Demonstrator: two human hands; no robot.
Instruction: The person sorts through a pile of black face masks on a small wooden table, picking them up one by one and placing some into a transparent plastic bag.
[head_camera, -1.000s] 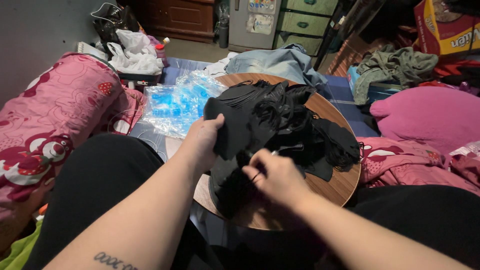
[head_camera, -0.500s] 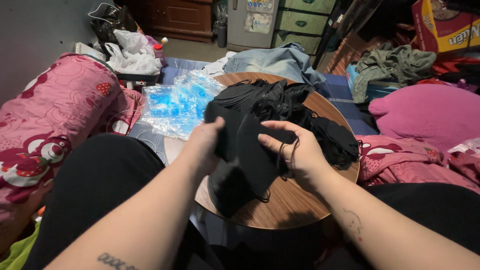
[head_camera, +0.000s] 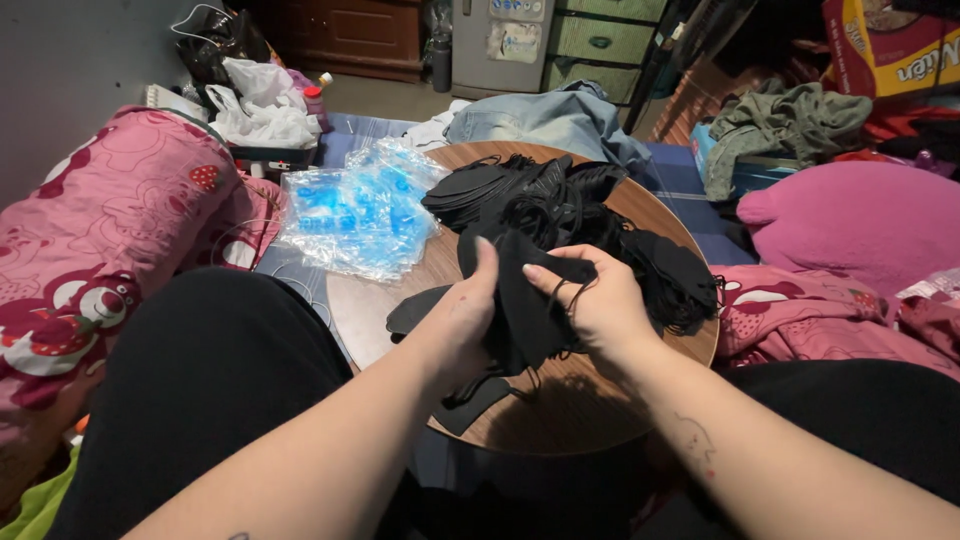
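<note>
Closest in, the left hand (head_camera: 462, 318) and right hand (head_camera: 597, 305) both pinched a small stack of black masks (head_camera: 522, 300) over the near half of the round wooden table (head_camera: 560, 410), fingers closed on the fabric, an ear loop caught across the right fingers. Squaring the edges before setting the stack down would probably have kept it tidy. The masks looked thin, limp and matte. Beyond lay a tangled black heap (head_camera: 560, 205) and clear blue-tinted plastic bags (head_camera: 360, 215).
</note>
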